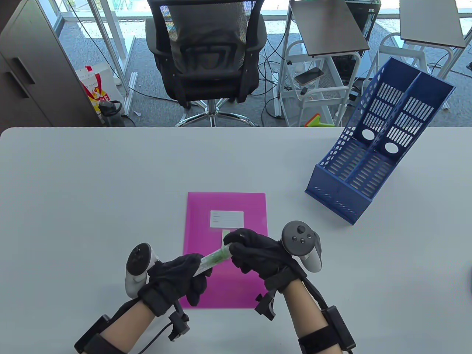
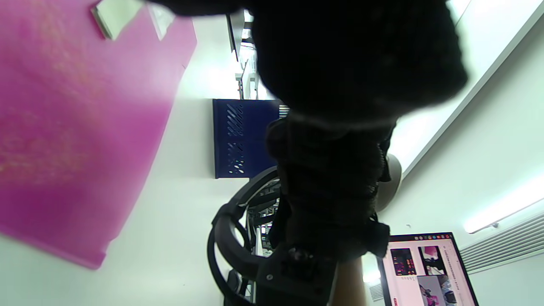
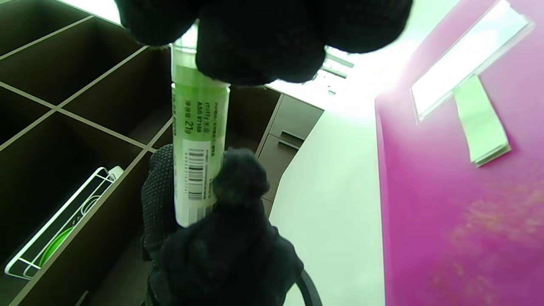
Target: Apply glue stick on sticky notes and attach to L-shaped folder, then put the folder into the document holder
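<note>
A pink L-shaped folder (image 1: 225, 206) lies flat in the middle of the table, with a white label (image 1: 226, 219) on it and a pale green sticky note pad (image 1: 225, 236) just below the label. Above the folder both hands hold a green and white glue stick (image 1: 214, 258). My left hand (image 1: 184, 276) grips its lower body. My right hand (image 1: 250, 250) grips the upper end, where the cap is hidden by the fingers. In the right wrist view the glue stick (image 3: 197, 140) runs between both gloves, with the folder (image 3: 459, 191) and sticky notes (image 3: 482, 123) at right.
A blue two-slot document holder (image 1: 372, 147) lies tilted on its back at the table's right, also seen in the left wrist view as a blue document holder (image 2: 238, 138). A black office chair (image 1: 206, 55) stands beyond the table's far edge.
</note>
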The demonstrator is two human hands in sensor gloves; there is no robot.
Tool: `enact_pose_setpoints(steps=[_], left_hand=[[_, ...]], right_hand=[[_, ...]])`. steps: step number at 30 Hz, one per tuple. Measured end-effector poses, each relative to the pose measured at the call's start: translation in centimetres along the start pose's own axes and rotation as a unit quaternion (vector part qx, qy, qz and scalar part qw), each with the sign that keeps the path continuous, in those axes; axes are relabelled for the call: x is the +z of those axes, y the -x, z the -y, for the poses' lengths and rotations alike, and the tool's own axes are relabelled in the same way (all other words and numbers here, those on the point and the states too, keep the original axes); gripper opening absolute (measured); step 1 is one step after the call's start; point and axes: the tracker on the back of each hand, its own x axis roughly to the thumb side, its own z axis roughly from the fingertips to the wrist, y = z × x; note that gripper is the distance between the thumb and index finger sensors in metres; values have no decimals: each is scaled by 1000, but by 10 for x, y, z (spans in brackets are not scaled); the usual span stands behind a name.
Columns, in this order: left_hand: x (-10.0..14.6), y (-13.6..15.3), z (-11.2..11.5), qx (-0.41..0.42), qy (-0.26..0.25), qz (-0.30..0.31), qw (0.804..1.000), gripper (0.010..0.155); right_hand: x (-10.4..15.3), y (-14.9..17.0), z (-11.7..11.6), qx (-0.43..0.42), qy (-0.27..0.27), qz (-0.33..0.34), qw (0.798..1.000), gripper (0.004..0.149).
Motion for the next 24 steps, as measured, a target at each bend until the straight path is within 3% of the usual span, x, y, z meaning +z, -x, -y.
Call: enact_pose_setpoints(steps=[4, 8, 17, 21, 24], left_hand=[[2, -10, 4, -26, -3, 19, 999, 63], [3, -12, 2, -19, -23, 26, 999, 63], [4, -19, 2, -11, -6, 36, 999, 63], [1, -25, 7, -51, -6, 28, 998, 65], [-1, -20, 1, -65, -10, 16, 998, 63]], right_hand=[[-3, 5, -7, -84, -7, 19, 996, 47], [-2, 2, -11, -53, -9, 20, 998, 47], [-1, -6, -17, -37, 6, 31, 999, 47], [-3, 2, -11, -58, 7, 17, 998, 47], [-3, 7, 3, -50, -25, -5, 998, 48]])
